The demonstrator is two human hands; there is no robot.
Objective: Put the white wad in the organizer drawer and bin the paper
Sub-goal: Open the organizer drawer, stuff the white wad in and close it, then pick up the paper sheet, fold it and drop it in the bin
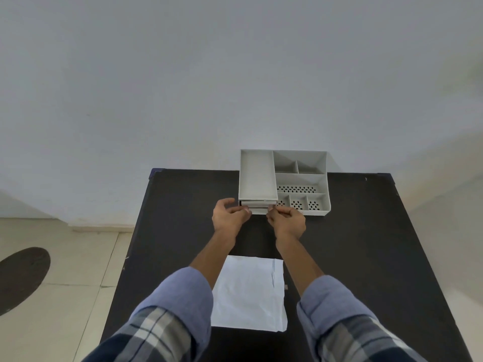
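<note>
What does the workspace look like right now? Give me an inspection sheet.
Surface: dark table set against a pale wall, mostly bare.
Job's things: white desk organizer at the far edge, open compartments empty; its drawer at the front left looks slightly pulled out. White paper lies flat near the front edge. White wad: not visible.
Clutter: nothing seen.
Grippers: left hand and right hand both at the drawer front, fingers curled on its corners; whether either holds the wad cannot be told.
Cables: nothing seen.
Surroundings: tiled floor at left with a dark round mat; no bin in view.
</note>
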